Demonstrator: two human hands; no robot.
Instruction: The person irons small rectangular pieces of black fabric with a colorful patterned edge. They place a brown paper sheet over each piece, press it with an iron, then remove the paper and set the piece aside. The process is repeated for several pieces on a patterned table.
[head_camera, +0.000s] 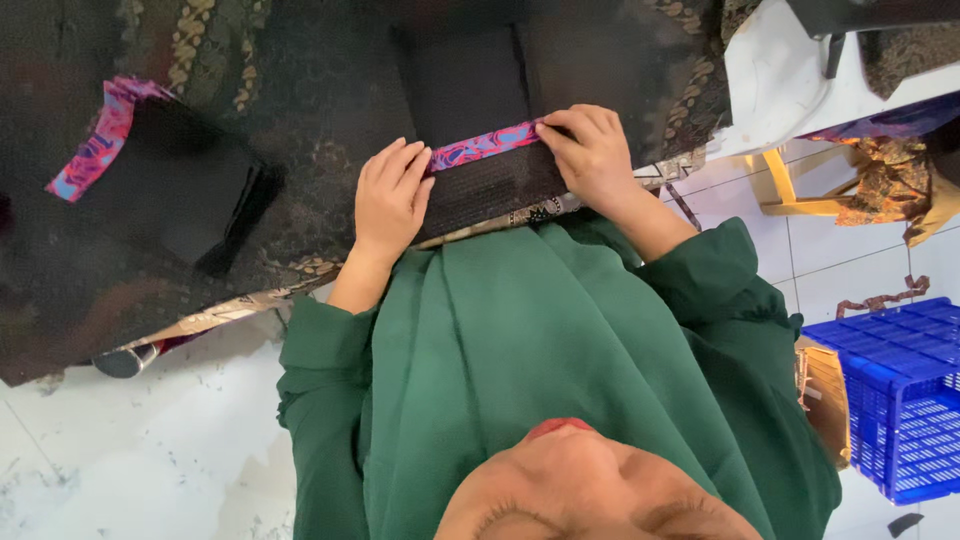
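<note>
I count two pink strips and two black panels, all lying on one dark patterned cloth (320, 90). Far left lies the second strip (95, 140), along the edge of the second panel (170, 190), well apart from my hands.

Toward the middle, my left hand (390, 195) lies flat, fingers together, pressing down on the left end of the strip (485, 145). This strip runs across the panel (480, 120) in front of me, near its lower edge, tilted up a little to the right. My right hand (595, 150) is curled over the strip's right end, fingertips pinching it. My hands are apart, one at each end of the strip.

Right of the cloth is a white table (780, 80), then one yellow stool (790, 185) on the tiled floor. Lower right stands one blue crate (900, 400).
</note>
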